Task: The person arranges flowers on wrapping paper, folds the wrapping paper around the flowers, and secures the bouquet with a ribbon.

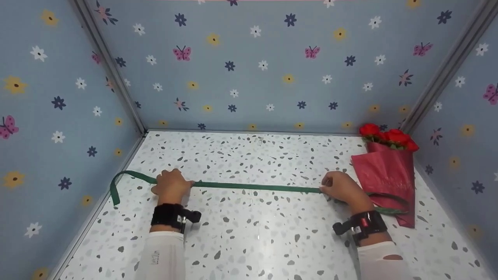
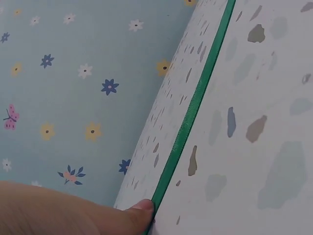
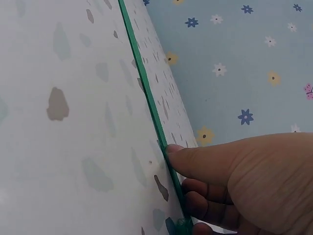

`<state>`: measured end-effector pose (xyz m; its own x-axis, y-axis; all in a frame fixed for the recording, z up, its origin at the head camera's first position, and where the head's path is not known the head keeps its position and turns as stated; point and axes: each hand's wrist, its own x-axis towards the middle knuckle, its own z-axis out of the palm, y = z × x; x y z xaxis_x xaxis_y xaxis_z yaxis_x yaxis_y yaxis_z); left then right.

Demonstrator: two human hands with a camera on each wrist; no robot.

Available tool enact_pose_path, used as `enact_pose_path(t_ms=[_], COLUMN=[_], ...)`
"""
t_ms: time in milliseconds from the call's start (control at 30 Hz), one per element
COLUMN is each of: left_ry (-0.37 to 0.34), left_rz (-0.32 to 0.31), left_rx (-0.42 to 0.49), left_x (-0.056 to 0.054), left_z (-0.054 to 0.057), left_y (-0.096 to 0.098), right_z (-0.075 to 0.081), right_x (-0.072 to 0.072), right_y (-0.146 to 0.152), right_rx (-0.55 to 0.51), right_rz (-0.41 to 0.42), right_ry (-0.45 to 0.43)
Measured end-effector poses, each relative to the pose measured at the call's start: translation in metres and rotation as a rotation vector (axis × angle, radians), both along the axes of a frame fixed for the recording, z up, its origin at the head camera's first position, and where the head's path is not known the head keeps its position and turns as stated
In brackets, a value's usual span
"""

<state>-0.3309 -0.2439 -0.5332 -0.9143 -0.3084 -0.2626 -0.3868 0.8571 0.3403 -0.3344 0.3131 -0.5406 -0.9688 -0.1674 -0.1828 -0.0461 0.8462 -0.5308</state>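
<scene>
Green ribbon: curling at far left of speckled tabletop, then running straight rightward.
Left hand: gripping ribbon with bent fingers and thumb.
Right hand: pinching ribbon between thumb and curled fingers.
Rose bouquet: lying at far right, with red blooms, red wrapper, green strip looped across lower part.

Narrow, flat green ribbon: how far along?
Done: red roses sit in a dark-pink sheet wrap.
In hand: left hand and right hand hold the ribbon straight between them.
Remaining: probably fastening; its left end lies loose. Whether the green strips at the wrap are tied isn't clear.
</scene>
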Motion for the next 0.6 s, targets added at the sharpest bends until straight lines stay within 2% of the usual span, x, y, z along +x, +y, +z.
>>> enact_pose_path(t_ms=[167, 267, 367, 433, 533, 600], left_ry=[-0.007, 0.007, 0.02, 0.027, 0.02, 0.013], left_rz=[0.008, 0.017, 0.028, 0.031, 0.036, 0.038], left_rx=[0.003, 0.012, 0.022, 0.026, 0.033, 0.034], left_x=[-0.002, -0.002, -0.001, -0.002, -0.003, -0.003], left_z=[0.0, -0.001, -0.003, -0.004, -0.006, -0.007], left_y=[0.003, 0.003, 0.003, 0.002, 0.002, 0.001], right_z=[0.009, 0.023, 0.038, 0.044, 0.046, 0.045], right_x=[0.001, 0.004, 0.013, 0.019, 0.03, 0.037], right_y=[0.011, 0.033, 0.069, 0.095, 0.132, 0.152], right_rx=[-0.015, -0.03, -0.019, 0.009, 0.033, 0.012], right_rz=[-0.018, -0.08, -0.192, -0.295, -0.463, -0.584], right_ry=[-0.004, -0.014, 0.009, 0.036, 0.067, 0.044])
